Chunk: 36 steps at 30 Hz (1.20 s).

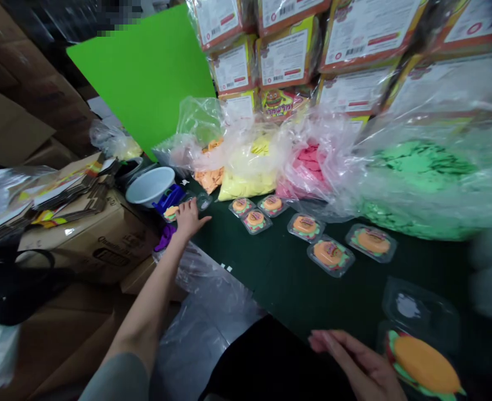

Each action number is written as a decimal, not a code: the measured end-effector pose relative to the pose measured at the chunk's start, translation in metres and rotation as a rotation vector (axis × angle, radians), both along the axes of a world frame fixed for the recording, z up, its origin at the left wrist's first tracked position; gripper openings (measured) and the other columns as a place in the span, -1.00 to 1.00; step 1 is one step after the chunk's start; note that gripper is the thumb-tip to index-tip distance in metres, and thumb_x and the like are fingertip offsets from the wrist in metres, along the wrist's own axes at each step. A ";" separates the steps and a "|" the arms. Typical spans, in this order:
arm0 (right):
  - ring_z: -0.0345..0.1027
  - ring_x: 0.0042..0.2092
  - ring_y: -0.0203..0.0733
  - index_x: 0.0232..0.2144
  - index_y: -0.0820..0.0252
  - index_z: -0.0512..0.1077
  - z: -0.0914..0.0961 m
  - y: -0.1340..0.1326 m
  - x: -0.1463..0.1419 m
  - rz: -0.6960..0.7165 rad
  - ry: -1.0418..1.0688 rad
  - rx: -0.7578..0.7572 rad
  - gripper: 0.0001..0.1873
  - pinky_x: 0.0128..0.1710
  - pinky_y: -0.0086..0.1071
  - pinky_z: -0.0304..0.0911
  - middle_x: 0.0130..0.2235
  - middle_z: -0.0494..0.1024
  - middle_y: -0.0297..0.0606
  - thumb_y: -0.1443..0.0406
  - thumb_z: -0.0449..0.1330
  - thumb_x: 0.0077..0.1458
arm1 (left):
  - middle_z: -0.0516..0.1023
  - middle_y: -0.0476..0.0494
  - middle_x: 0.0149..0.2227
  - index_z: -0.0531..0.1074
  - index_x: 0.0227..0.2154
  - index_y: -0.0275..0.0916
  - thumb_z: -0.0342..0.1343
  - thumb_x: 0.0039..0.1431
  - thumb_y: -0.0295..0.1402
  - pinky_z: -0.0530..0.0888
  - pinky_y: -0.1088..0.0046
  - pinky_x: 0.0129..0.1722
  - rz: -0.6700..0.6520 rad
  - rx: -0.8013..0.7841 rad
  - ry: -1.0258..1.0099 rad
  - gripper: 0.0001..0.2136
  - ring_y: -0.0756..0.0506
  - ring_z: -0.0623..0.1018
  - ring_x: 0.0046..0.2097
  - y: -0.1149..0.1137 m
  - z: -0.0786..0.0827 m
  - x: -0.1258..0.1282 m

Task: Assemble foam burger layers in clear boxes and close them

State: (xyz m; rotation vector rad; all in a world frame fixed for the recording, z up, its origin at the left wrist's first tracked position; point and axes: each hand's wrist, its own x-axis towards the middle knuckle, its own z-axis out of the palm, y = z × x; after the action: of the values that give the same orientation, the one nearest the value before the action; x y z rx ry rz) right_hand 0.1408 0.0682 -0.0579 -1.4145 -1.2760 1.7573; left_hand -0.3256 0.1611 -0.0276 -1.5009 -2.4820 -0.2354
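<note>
My left hand is stretched out at the far left of the table, fingers spread and palm down. Close beside its fingertips are a small burger-shaped piece and a blue tape dispenser. My right hand is low at the front right, its fingers loosely bent, and I see nothing in it. To its right lies a toy burger with an orange bun and green edge. An open clear plastic clamshell has its lid raised behind that burger.
Several closed clamshells with burgers lie across the dark green table. Behind them stand plastic bags of orange, yellow, pink and green pieces. Wrapped packages are stacked behind. A pale bowl and cardboard box are left.
</note>
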 end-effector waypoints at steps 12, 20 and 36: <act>0.54 -0.08 0.09 -0.16 -0.02 0.65 0.010 -0.021 -0.029 0.067 0.034 0.007 -0.56 0.04 -0.16 0.38 -0.21 0.69 -0.18 -0.12 0.26 0.09 | 0.55 -0.47 -0.20 0.56 -0.32 -0.32 -0.05 0.26 -0.38 0.26 0.05 0.02 -0.273 -0.215 0.044 -0.74 -0.40 0.40 0.01 0.028 -0.004 0.011; 0.51 -0.06 0.10 -0.18 -0.02 0.64 0.017 -0.024 -0.029 0.064 0.065 -0.039 -0.57 0.10 -0.12 0.31 -0.21 0.68 -0.18 -0.11 0.28 0.07 | 0.58 -0.35 -0.15 0.55 -0.15 -0.27 0.11 0.22 -0.23 0.38 0.19 0.03 -0.377 -0.184 -0.160 -0.73 -0.30 0.48 -0.02 0.039 0.014 0.050; 0.50 0.03 0.04 -0.13 0.09 0.60 0.002 -0.022 -0.130 0.235 0.455 -0.357 -0.56 0.09 -0.10 0.30 -0.08 0.65 -0.13 -0.05 0.37 0.07 | 0.47 -0.02 -0.49 0.36 -0.33 -0.30 0.25 0.17 -0.30 0.57 0.42 -0.40 -0.241 -0.231 -1.118 -0.80 -0.05 0.58 -0.40 0.045 0.010 -0.015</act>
State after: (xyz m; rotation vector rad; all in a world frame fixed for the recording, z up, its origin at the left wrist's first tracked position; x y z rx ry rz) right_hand 0.0107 0.0458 -0.0557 -0.9706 -0.9410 2.3894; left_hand -0.3410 0.2059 -0.0174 -2.1728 -3.1598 -1.1345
